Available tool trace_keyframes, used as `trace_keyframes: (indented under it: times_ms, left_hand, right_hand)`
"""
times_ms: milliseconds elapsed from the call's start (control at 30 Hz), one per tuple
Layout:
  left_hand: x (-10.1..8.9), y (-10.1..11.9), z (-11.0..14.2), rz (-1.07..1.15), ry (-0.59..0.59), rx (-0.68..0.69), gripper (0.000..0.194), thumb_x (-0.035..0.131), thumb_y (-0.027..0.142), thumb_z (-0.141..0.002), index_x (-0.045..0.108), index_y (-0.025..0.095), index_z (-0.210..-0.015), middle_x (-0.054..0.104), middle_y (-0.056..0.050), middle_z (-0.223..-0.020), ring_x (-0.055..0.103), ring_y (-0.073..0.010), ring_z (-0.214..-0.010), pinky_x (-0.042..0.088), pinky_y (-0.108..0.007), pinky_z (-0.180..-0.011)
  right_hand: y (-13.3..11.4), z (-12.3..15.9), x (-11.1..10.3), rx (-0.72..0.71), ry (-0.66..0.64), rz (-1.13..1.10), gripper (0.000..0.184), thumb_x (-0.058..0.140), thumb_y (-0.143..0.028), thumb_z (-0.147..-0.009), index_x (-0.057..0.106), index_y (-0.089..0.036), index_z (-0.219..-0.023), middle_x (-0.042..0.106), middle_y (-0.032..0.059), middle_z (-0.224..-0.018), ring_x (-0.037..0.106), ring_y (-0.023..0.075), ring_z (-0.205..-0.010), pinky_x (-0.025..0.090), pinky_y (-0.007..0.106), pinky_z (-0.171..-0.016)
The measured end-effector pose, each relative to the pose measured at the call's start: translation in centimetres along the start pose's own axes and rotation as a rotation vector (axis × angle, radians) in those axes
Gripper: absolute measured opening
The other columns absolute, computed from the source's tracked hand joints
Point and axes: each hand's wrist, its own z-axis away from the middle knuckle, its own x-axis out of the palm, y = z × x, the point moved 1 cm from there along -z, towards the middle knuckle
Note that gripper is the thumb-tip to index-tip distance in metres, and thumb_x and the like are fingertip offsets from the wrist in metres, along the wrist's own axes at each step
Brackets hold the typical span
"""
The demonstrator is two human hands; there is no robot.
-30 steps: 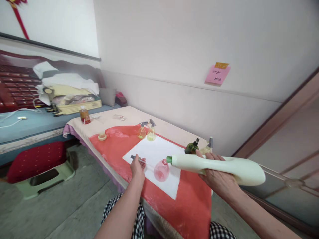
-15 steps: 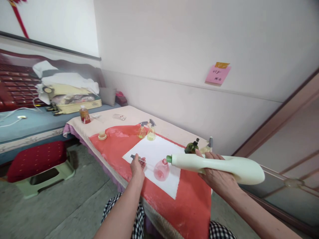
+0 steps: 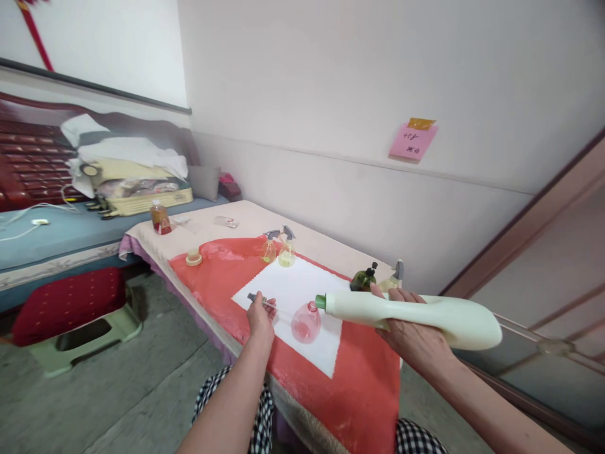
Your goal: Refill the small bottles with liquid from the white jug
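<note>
My right hand is wrapped round a big pale green bottle, held on its side. Its green spout reaches left to the mouth of a pink see-through bottle; whether they touch I cannot tell. That bottle stands open on a white sheet with a little pink liquid showing in it. Left of it, the fingers of my left hand are closed round a grey spray head, whose thin clear tube points right toward the pink bottle. Most of the spray head is hidden by the fingers.
Two yellowish spray bottles stand behind the sheet. A dark green pump bottle and another spray bottle are near the wall. Farther left are a round pale lid, an amber bottle and a red-topped stool.
</note>
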Motion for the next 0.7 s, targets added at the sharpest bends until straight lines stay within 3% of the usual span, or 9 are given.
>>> trace_keyframes:
  times_ms: [700]
  left_hand:
    - [0.06,0.01,0.16,0.003,-0.001,-0.001,0.024,0.062,0.038,-0.086,0.056,0.015,-0.082,0.067,-0.009,-0.073,0.062,-0.0132,-0.058,0.045,-0.021,-0.053]
  right_hand:
    - [0.0,0.07,-0.07,0.004,0.013,-0.006,0.072,0.057,-0.02,-0.081,0.03,-0.015,-0.147,0.055,0.0141,-0.108,0.051,0.0318,-0.106,0.04,0.048,-0.097]
